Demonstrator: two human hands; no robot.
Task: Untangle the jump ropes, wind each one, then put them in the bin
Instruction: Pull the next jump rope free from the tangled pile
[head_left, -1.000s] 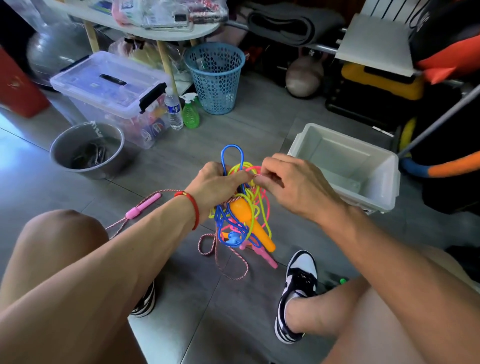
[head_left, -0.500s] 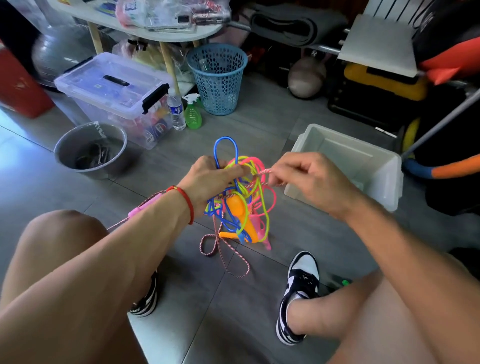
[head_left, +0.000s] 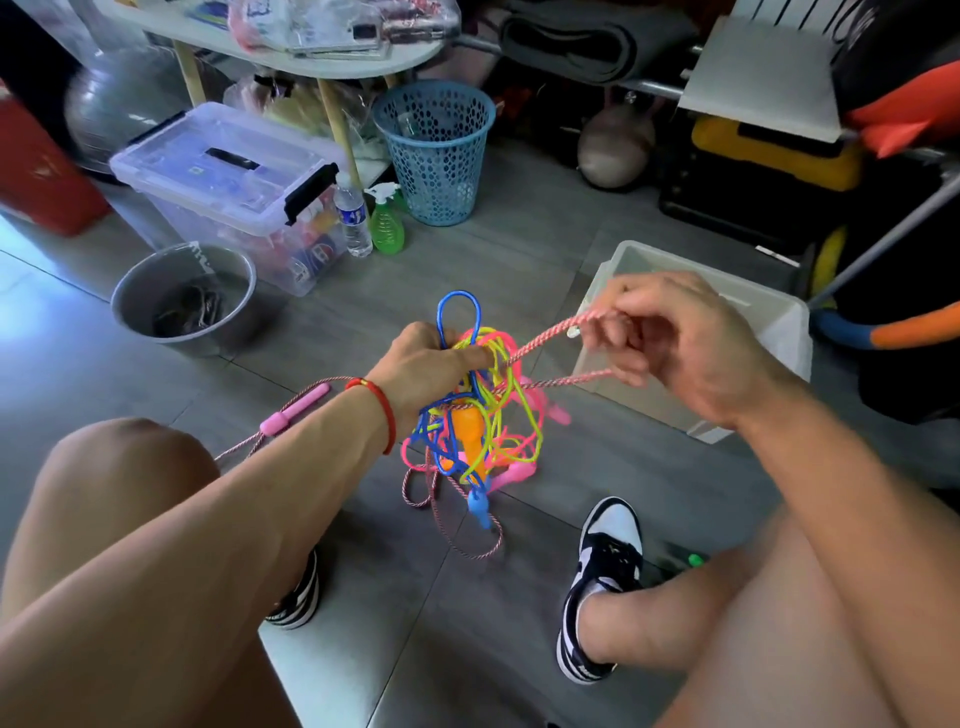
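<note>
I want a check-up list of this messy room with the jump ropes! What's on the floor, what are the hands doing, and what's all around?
Surface: grey tiled floor.
Job's things: tangle of jump ropes held above the floor; white bin to the right, nothing seen inside.
Clutter: grey bucket, clear lidded box, water bottle, green spray bottle, blue basket.
Hands: left hand grips the tangle; right hand pinches a pink twisted rope pulled out sideways.
Cables: nothing seen.
Surroundings: table with bags behind; both knees and two shoes in view.
</note>
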